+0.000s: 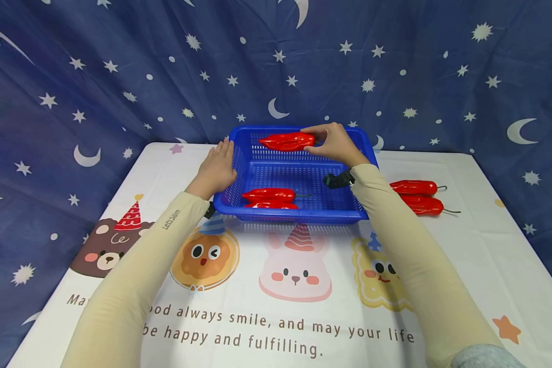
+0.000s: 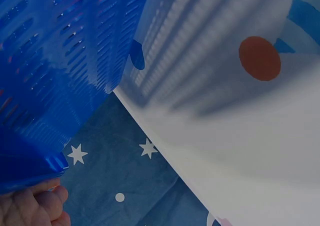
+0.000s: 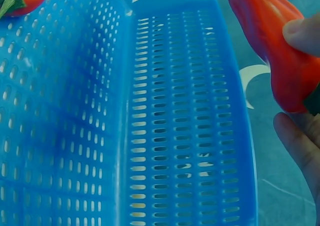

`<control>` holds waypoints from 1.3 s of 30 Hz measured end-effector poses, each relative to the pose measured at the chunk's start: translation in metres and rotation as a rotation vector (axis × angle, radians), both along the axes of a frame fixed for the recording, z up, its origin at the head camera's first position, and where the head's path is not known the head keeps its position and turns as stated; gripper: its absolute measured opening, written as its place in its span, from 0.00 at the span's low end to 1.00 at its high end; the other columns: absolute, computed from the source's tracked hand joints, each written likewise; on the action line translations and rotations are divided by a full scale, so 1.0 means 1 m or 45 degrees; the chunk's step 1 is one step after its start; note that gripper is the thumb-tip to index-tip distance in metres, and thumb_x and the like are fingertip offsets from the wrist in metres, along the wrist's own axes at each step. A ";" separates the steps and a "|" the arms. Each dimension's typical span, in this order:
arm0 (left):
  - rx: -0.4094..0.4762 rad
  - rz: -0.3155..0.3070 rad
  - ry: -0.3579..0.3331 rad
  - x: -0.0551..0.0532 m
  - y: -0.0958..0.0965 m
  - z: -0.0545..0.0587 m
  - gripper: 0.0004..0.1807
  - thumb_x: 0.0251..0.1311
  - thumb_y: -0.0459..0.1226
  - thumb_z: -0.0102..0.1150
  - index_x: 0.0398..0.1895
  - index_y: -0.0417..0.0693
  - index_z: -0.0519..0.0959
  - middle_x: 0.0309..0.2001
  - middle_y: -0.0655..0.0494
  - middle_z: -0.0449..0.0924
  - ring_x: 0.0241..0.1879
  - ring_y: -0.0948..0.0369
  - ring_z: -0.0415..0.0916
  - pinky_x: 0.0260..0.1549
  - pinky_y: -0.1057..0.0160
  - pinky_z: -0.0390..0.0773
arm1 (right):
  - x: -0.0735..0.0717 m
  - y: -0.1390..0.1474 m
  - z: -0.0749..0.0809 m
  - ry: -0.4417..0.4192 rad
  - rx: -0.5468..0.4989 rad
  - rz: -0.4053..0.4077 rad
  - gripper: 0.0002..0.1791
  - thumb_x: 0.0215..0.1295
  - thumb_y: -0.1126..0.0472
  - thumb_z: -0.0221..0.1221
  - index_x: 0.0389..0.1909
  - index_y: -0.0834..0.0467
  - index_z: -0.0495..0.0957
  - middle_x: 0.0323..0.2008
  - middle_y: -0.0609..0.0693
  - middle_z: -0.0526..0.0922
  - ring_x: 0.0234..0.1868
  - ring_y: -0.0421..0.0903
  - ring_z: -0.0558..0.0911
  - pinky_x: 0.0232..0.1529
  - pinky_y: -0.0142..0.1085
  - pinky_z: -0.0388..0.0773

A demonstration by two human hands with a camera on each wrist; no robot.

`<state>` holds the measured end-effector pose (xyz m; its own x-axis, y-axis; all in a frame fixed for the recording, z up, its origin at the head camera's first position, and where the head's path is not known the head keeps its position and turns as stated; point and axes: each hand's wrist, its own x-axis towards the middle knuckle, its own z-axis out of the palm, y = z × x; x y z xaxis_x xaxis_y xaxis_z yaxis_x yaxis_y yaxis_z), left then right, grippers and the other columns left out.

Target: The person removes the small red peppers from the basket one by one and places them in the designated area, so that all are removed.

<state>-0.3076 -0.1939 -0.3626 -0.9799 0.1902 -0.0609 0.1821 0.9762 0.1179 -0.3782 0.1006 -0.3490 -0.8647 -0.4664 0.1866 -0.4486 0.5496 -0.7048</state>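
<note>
A blue perforated plastic basket (image 1: 299, 213) stands near the table's far edge. My left hand (image 1: 216, 169) rests along its left rim with straight fingers; its fingertips show beside the rim in the left wrist view. My right hand (image 1: 335, 144) pinches a long red pepper (image 1: 285, 141) near its stem end, above the basket's back side. In the right wrist view the pepper (image 3: 280, 51) lies between thumb and fingers. Two more red peppers (image 1: 269, 194) lie side by side at the basket's front left, the nearer one partly hidden by the rim.
Right of the basket, two red peppers (image 1: 416, 187) lie on the white printed tablecloth (image 1: 299, 332), partly covered by my right forearm. A dark blue curtain (image 1: 165, 92) with stars and moons hangs close behind the basket.
</note>
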 end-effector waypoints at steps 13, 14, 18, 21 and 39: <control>0.007 0.004 0.010 -0.001 0.000 -0.002 0.39 0.62 0.37 0.41 0.72 0.31 0.41 0.74 0.35 0.39 0.74 0.43 0.37 0.73 0.48 0.39 | 0.005 0.009 0.009 0.006 0.013 -0.018 0.26 0.55 0.61 0.66 0.57 0.59 0.76 0.53 0.58 0.81 0.50 0.53 0.83 0.51 0.43 0.80; 0.007 0.004 0.010 -0.001 0.000 -0.002 0.39 0.62 0.37 0.41 0.72 0.31 0.41 0.74 0.35 0.39 0.74 0.43 0.37 0.73 0.48 0.39 | 0.006 0.010 0.010 0.004 0.014 -0.019 0.26 0.55 0.61 0.66 0.57 0.59 0.76 0.53 0.58 0.81 0.50 0.52 0.83 0.51 0.43 0.80; 0.002 0.004 0.011 -0.001 0.000 -0.003 0.39 0.62 0.37 0.42 0.72 0.30 0.41 0.74 0.35 0.39 0.74 0.43 0.37 0.73 0.48 0.39 | 0.008 0.015 0.012 0.004 0.017 -0.030 0.26 0.54 0.61 0.66 0.57 0.58 0.76 0.53 0.57 0.81 0.50 0.52 0.83 0.51 0.43 0.80; -0.001 0.005 0.011 -0.001 0.000 -0.003 0.39 0.62 0.37 0.42 0.72 0.30 0.41 0.74 0.35 0.39 0.74 0.43 0.37 0.73 0.48 0.39 | 0.010 0.018 0.014 0.015 0.020 -0.038 0.26 0.54 0.60 0.66 0.57 0.57 0.77 0.54 0.57 0.81 0.50 0.52 0.83 0.51 0.43 0.80; 0.013 0.003 0.008 -0.002 -0.001 -0.004 0.39 0.62 0.37 0.42 0.72 0.31 0.40 0.74 0.35 0.38 0.74 0.43 0.36 0.73 0.48 0.38 | 0.035 0.039 0.032 0.068 0.091 -0.028 0.27 0.54 0.62 0.66 0.58 0.59 0.75 0.56 0.59 0.78 0.55 0.55 0.80 0.55 0.47 0.76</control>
<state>-0.3095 -0.1952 -0.3663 -0.9806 0.1887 -0.0531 0.1808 0.9753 0.1268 -0.3436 0.1396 -0.3175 -0.8647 -0.4610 0.1997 -0.4716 0.6078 -0.6389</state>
